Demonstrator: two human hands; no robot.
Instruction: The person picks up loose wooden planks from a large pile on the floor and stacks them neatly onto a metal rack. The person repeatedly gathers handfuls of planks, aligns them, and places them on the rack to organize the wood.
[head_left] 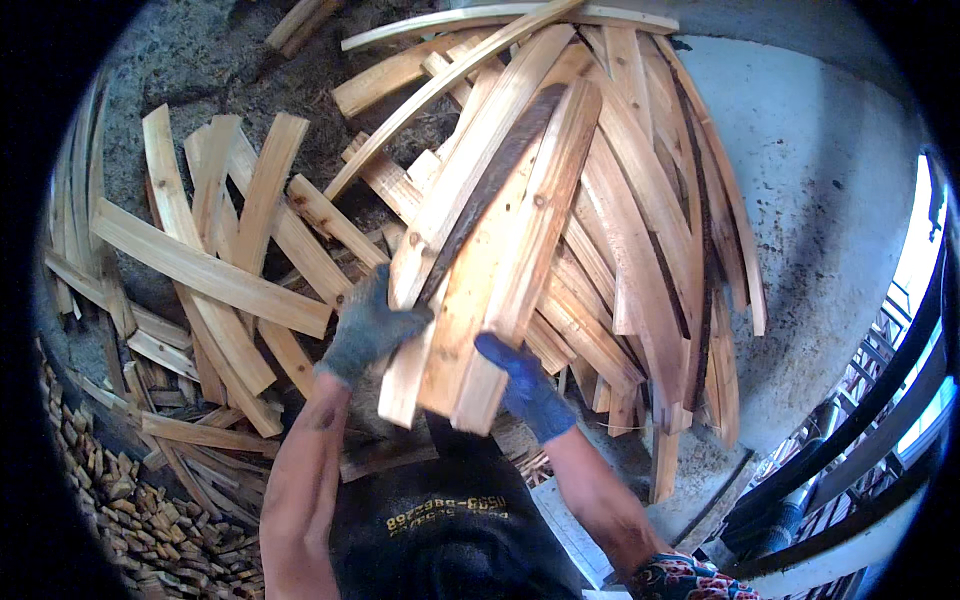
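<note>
Several long pale wooden boards [475,290], one with a strip of dark bark [505,175], lie side by side between my hands, their near ends in front of my black apron [440,520]. My left hand [368,325], in a grey-green glove, is closed on their left edge with the thumb across it. My right hand [528,388], in a blue glove, grips the right edge near the closest end. The fingers under the boards are hidden. The far ends of the boards reach up over the wood pile.
More long boards [650,220] lean against a pale wall [800,200] at the right. Crossed boards [210,270] lie loosely to the left. Short cut pieces [130,510] are heaped at the lower left. Dark curved bars [850,400] stand at the right edge.
</note>
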